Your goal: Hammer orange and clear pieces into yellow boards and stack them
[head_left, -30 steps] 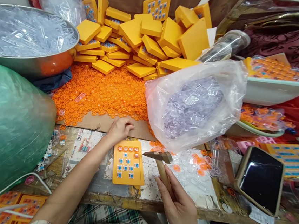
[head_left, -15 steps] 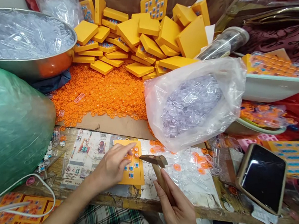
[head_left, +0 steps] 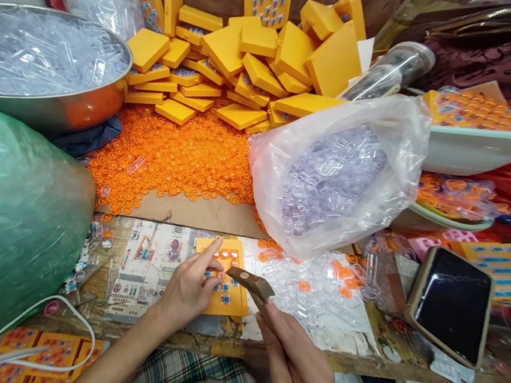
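Note:
My left hand [head_left: 192, 286] rests on a yellow plastic panel [head_left: 239, 301], its index finger stretched up and apart from the thumb, which lies close to the small inserts. Orange caps [head_left: 233, 254] fill part of the panel's upper openings; blue-and-white inserts [head_left: 225, 300] show bare lower down. Some of the panel is hidden under my fingers. My right hand [head_left: 293, 347] is wrapped round the wooden handle of a hammer [head_left: 251, 281]. The hammer's dark head hangs over the panel, just right of my left thumb; whether it touches a piece I cannot tell.
Orange caps [head_left: 171, 157] lie heaped behind the panel, with yellow cases [head_left: 259, 40] piled beyond. A plastic bag [head_left: 267, 172] of clear parts stands right, a green bag [head_left: 21, 202] left. Loose clear pieces [head_left: 312, 312] and a phone-like device [head_left: 451, 305] lie to the right.
The hammer head has moved left and its handle tilts more. My left index finger has lifted off the caps and points up and away. The view has shifted slightly.

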`<action>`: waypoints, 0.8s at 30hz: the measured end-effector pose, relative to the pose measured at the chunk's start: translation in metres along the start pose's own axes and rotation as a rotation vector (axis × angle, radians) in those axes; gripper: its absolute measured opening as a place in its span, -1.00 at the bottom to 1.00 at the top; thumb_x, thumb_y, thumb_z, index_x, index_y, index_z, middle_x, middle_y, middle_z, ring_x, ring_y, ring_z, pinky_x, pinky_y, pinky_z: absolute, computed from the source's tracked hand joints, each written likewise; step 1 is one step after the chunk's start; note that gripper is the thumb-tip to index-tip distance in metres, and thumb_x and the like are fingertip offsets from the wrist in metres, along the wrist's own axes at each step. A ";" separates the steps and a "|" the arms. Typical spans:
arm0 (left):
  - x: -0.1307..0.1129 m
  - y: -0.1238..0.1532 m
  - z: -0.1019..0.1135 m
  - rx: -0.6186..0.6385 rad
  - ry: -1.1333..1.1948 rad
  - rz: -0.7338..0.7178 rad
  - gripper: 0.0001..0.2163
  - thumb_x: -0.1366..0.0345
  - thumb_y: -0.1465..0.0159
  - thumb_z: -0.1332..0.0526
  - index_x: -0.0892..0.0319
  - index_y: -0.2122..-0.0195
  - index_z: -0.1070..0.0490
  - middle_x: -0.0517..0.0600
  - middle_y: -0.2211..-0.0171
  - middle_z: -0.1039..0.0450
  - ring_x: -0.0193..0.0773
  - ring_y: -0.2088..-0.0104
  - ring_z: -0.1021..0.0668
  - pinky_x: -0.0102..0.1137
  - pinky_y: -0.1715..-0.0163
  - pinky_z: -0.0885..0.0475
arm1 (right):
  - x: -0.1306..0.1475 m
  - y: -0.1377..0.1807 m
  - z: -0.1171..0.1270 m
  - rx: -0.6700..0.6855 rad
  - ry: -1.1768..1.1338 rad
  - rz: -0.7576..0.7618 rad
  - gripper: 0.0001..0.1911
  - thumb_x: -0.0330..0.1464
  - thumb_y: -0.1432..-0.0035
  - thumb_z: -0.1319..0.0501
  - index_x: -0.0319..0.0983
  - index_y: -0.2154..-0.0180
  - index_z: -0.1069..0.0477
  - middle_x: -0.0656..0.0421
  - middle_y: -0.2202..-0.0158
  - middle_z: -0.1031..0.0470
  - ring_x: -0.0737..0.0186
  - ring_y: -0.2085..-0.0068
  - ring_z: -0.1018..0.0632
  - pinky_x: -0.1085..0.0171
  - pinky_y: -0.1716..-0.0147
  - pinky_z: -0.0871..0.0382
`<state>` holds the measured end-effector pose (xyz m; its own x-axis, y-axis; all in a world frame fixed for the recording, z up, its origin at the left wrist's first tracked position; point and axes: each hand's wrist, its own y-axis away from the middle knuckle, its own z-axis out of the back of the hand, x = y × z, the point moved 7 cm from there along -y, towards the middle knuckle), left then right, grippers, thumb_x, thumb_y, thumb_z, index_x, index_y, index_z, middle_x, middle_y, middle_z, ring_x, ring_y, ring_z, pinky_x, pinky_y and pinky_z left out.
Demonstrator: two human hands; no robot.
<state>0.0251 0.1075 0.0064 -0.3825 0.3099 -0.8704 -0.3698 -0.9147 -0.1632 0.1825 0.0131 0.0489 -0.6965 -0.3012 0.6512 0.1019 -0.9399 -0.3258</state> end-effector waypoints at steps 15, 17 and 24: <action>0.025 -0.069 0.057 -0.304 -0.360 0.065 -0.80 0.43 -0.31 -0.13 0.20 0.11 -0.50 0.10 0.09 -0.55 -0.13 0.04 -0.54 -0.22 -0.03 -0.46 | -0.024 0.001 0.007 -0.120 -0.152 -0.170 -0.43 -0.50 -0.22 -0.19 -0.03 -0.22 -0.27 0.17 -0.12 -0.48 0.12 -0.01 -0.59 0.18 0.01 -0.52; 0.036 -0.092 0.059 -0.290 -0.406 0.080 -0.85 0.40 -0.33 -0.14 0.21 0.16 -0.49 0.11 0.11 -0.53 -0.13 0.05 -0.53 -0.17 -0.02 -0.45 | -0.027 0.002 0.009 -0.146 -0.150 -0.188 -0.45 -0.50 -0.22 -0.20 -0.05 -0.21 -0.30 0.17 -0.12 -0.48 0.09 -0.02 -0.58 0.15 0.00 -0.53; 0.048 -0.101 0.036 -0.131 -0.406 0.051 -0.89 0.42 -0.29 -0.19 0.26 0.22 -0.51 0.03 0.27 -0.52 -0.21 0.24 -0.56 -0.29 0.17 -0.49 | -0.041 0.013 0.014 -0.190 -0.100 -0.313 -0.53 -0.41 -0.20 -0.25 -0.14 -0.15 -0.37 0.13 -0.10 -0.49 0.07 -0.03 -0.57 0.10 -0.05 -0.48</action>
<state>0.0137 0.2242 -0.0026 -0.7098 0.3163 -0.6294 -0.2408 -0.9486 -0.2052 0.2216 0.0113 0.0277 -0.5991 -0.0269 0.8002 -0.2452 -0.9453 -0.2154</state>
